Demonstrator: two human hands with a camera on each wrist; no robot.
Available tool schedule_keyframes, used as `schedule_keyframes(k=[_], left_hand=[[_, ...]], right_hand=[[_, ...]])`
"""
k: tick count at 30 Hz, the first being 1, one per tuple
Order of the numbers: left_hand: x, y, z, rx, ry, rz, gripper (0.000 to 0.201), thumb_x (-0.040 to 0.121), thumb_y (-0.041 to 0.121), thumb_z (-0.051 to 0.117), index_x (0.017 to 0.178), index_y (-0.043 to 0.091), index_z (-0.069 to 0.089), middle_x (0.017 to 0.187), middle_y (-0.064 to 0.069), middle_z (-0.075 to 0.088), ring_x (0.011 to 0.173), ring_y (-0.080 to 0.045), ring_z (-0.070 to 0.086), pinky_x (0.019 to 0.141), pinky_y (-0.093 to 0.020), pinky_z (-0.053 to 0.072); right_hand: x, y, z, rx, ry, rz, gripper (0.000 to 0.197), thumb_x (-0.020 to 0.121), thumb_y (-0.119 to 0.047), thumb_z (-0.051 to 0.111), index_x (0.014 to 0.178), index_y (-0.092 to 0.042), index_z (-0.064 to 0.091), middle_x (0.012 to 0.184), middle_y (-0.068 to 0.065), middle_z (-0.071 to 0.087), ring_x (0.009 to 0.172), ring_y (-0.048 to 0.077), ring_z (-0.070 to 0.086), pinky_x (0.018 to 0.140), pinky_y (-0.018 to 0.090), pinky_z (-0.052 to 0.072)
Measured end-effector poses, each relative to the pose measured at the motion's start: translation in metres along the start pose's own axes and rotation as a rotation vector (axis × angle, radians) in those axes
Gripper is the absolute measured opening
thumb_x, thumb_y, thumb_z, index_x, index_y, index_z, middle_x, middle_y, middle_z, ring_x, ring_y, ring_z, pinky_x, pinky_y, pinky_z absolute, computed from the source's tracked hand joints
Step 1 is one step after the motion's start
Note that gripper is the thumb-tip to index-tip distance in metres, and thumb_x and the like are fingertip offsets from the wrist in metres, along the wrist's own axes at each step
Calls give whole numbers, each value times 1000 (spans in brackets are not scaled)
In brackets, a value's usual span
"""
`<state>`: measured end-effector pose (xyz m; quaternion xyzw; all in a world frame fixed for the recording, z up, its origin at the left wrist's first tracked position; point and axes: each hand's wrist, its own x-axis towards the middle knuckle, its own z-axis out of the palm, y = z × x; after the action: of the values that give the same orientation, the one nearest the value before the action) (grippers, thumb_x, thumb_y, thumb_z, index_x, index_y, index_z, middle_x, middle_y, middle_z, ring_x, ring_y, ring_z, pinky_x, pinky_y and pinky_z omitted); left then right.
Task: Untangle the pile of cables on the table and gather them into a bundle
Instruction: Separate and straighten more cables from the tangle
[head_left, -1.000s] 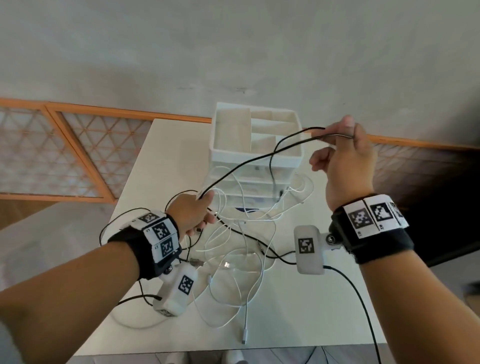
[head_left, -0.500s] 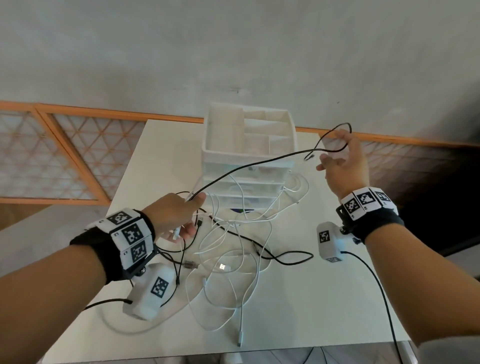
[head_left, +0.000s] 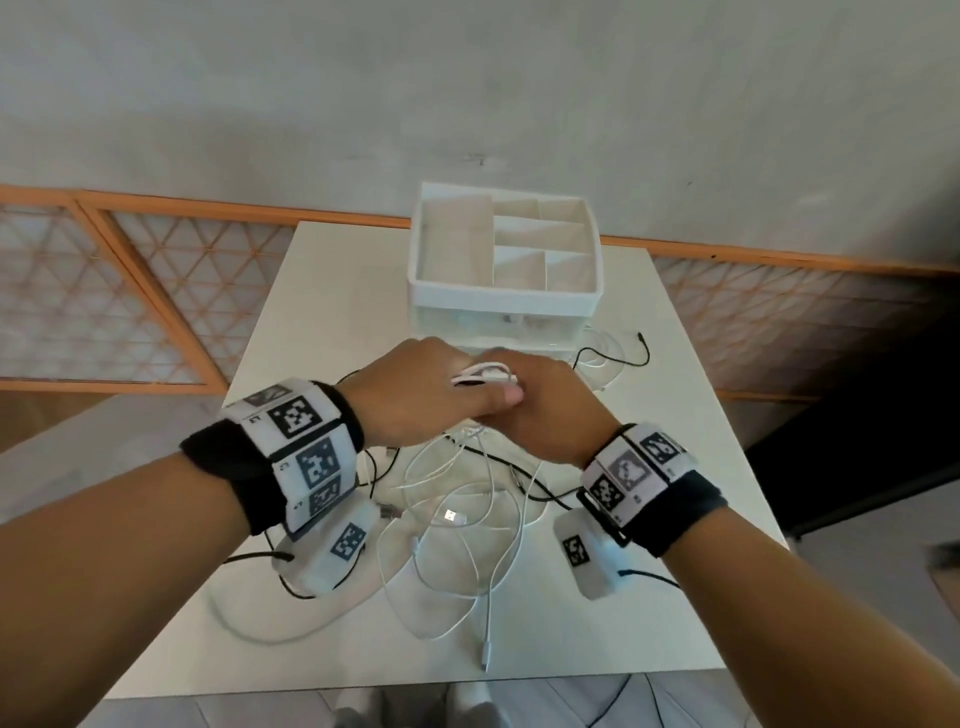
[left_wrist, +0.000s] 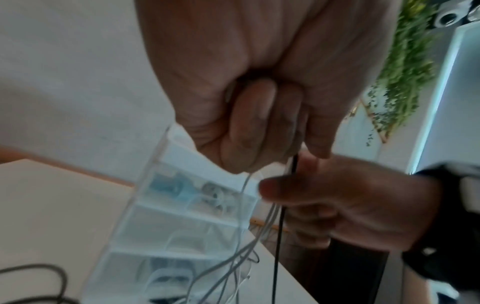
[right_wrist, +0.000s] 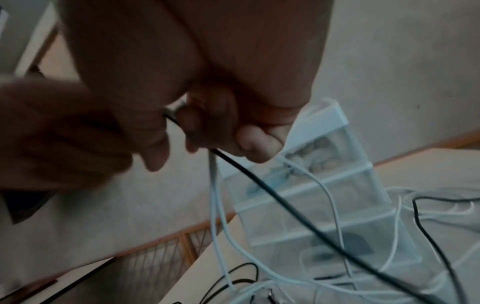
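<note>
My hands meet above the tangle, just in front of the white drawer organizer (head_left: 498, 299). My left hand (head_left: 431, 400) grips a small bunch of white cable loops (head_left: 483, 371). In the left wrist view its fingers (left_wrist: 249, 127) curl round white strands (left_wrist: 244, 189) and a black cable (left_wrist: 279, 236) hanging down. My right hand (head_left: 550, 415) touches the left. In the right wrist view its fingers (right_wrist: 215, 127) curl round the black cable (right_wrist: 272, 191) and a white strand (right_wrist: 214, 195). The rest of the white cables (head_left: 467, 545) lies looped on the table (head_left: 649, 571).
A free end of black cable (head_left: 623, 356) lies right of the organizer. A USB plug (head_left: 453, 517) and a white connector (head_left: 485, 660) lie near the front edge. The organizer's clear drawers (right_wrist: 311, 205) stand close behind my hands. An orange lattice rail (head_left: 156, 291) runs behind the table.
My right hand came down from high at the right and joined the left hand. The black cable is no longer stretched in the air; its end now lies by the organizer.
</note>
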<state>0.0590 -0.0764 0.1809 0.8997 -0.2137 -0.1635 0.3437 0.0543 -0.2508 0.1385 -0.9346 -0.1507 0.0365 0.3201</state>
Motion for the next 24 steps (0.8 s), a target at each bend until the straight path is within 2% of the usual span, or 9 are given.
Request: schedule_keyframes(k=[1,3,7,10,12,15,18,20,24], left_hand=[[-3,5,-4,-16,6,36,35,90,49,62,60,31,61,47,14,54,44,4,49,45,-11,33],[-9,6,-15,-31,51,86,38,88,51,64,68,18,65,48,10,48,39,-1,42,42,-12,32],[-20,-23,-19,61,32,4,62,90,62,49,63,7,50,54,-1,43,43,-9,37,46,-18,31],[-27,-57,-2,129,-142,-228,64,93,66,37,70,8,49,62,-9,60,45,-14,56,56,-27,48],[-30,-79,15,103,-258,-372,62,94,67,33,83,10,54,80,-19,69,58,-25,71,58,-31,56],[-34,-102,38,297,-182,-414,60,97,62,27,88,12,58,90,-18,68,84,-34,70,71,-34,54],[-37,-114,48,343,-70,-442,62,98,59,26,90,7,58,79,-7,58,91,-32,62,80,-36,46],[-38,-115,46,288,-102,-489,57,101,56,28,86,6,51,67,-2,46,90,-32,60,75,-34,41],[-34,-111,45,-139,27,-587,44,99,45,44,71,12,47,56,-4,49,55,-24,56,48,-26,33]], right_hand=[[4,8,1,-47,-36,53,4,89,-33,71,92,-30,70,78,-11,70,67,5,65,67,24,45],[6,41,-4,-87,-124,286,23,90,-38,68,71,-27,65,68,-4,68,50,5,60,55,25,45],[0,93,-35,54,132,661,20,91,-34,67,85,-16,72,64,2,73,44,14,60,49,24,52],[2,104,-48,190,567,554,12,87,-27,72,75,-24,70,72,2,76,51,16,67,48,23,51],[6,105,-42,219,699,446,15,84,-20,72,74,-30,66,82,-2,77,66,16,72,60,29,57],[1,112,-17,133,441,513,36,82,-23,76,114,-36,66,110,-6,72,106,20,69,95,26,49],[-16,120,16,4,9,638,82,85,-27,77,152,-33,32,140,7,59,132,30,53,109,35,38],[-28,109,35,5,62,640,70,89,-27,71,148,-32,36,126,7,68,121,31,60,104,37,43],[-50,83,91,-118,163,363,11,83,-24,66,94,-24,65,87,-6,69,78,21,63,77,36,54]])
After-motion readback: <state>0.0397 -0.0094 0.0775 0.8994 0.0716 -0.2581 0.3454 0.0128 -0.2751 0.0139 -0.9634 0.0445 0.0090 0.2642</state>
